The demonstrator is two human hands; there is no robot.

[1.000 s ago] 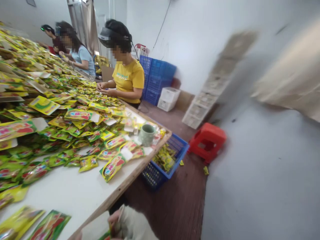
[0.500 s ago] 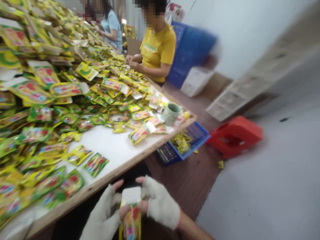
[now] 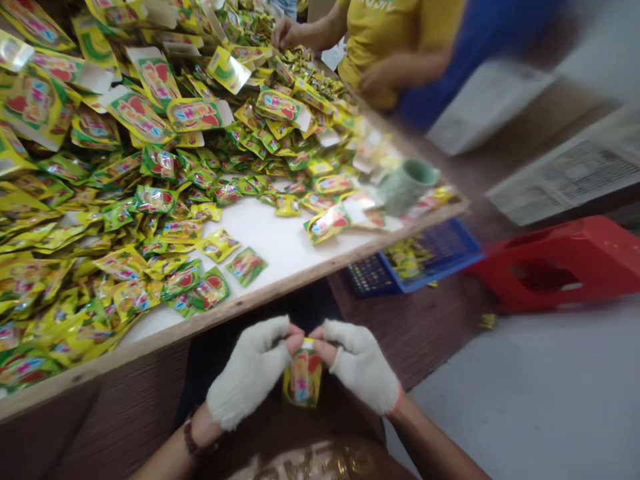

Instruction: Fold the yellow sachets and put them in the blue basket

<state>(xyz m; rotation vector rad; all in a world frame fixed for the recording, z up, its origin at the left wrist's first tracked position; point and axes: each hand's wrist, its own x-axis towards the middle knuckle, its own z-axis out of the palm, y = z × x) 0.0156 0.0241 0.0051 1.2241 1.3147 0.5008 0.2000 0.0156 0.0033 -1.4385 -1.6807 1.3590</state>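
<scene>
Both my hands wear white fingerless gloves and meet below the table's front edge. My left hand (image 3: 250,370) and my right hand (image 3: 360,363) pinch the top of one small yellow-green snack packet (image 3: 303,379), which hangs upright between them. The white table (image 3: 280,243) just ahead carries a thick spread of similar yellow-green packets (image 3: 150,200). The packet nearest my hands lies by the table's front edge (image 3: 246,265).
A green mug (image 3: 407,183) stands near the table's right corner. On the floor beyond sit a blue basket (image 3: 450,257) holding packets and a red stool (image 3: 560,263). A person in a yellow shirt (image 3: 395,33) works at the table's far right side.
The view has tilted down and left. My hands, seen only in part at first, have come up into view and closed together on the packet's top.
</scene>
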